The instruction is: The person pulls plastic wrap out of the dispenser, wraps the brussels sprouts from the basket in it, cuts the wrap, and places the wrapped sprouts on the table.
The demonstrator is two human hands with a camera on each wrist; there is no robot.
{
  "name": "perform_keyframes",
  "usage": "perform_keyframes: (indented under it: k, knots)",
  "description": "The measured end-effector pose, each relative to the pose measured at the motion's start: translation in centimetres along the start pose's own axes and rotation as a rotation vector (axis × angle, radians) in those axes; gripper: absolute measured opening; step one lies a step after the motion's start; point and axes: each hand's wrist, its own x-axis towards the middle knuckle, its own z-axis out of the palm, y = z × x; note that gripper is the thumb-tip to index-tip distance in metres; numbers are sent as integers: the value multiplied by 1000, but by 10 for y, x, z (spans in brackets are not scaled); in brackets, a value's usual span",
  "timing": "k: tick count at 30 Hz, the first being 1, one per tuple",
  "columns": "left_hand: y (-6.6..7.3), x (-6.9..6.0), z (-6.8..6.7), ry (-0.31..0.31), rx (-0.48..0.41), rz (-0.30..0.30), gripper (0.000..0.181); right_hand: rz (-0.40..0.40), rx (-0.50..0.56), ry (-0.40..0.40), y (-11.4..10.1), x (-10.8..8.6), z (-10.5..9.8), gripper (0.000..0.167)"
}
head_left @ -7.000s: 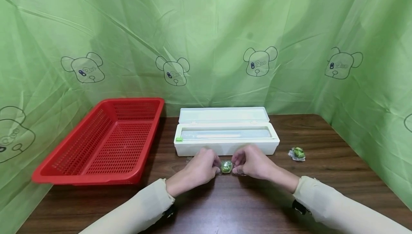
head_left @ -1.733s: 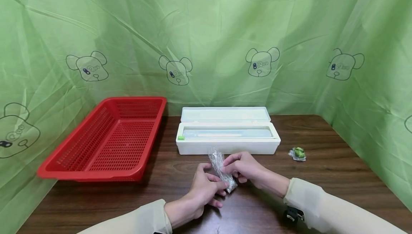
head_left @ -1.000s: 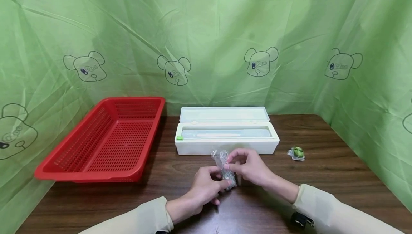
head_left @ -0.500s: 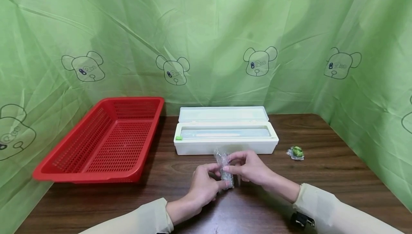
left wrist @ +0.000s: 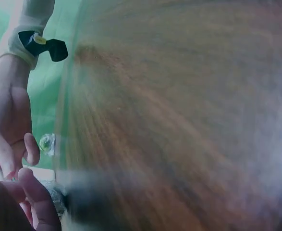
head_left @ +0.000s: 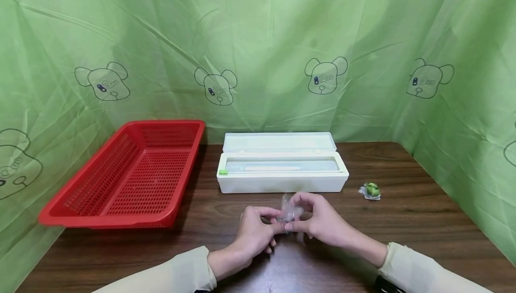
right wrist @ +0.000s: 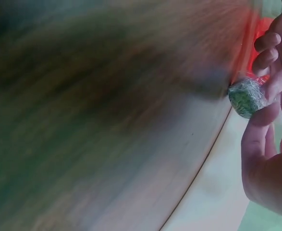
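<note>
Between the two hands is a small round green item wrapped in crinkled cling film [right wrist: 246, 98]. In the head view only its film [head_left: 292, 212] shows, sticking up above the fingertips. My left hand [head_left: 255, 231] pinches the wrapped item from the left with thumb and fingers. From the right, my right hand [head_left: 325, 222] pinches the film between thumb and forefinger. Both hands meet just in front of a white cling film dispenser box [head_left: 282, 183], its lid raised and a roll lying inside. The left wrist view leaves the held item mostly hidden behind fingers.
Another film-wrapped green item [head_left: 371, 190] lies on the dark wooden table [head_left: 403, 221] at the right. To the left stands a red perforated basket [head_left: 175, 203]. A green slider [head_left: 223, 172] sits at the box's left end. Green cloth [head_left: 266, 60] hangs behind.
Earlier the film stood as a long strip up from the item; now it is gathered short between the fingertips. My right hand has moved slightly nearer me, its thumb now against the left thumb.
</note>
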Motion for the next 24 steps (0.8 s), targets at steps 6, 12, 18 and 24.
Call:
perform_keyframes:
  k: [6,12,18,24]
  knots:
    - [1,-2,-4,-34,0,-17,28,-60,-57,16,3,0,5,27]
    - [1,-4,-9,-51,-18,-33,19,-143,-156,97,5,-5,10,11]
    - [1,-8,-11,-23,9,5,20,-135,-159,67,2,-9,10,10]
    - [0,-10,-13,-26,57,39,16,-90,-133,14,-1,-10,8,11]
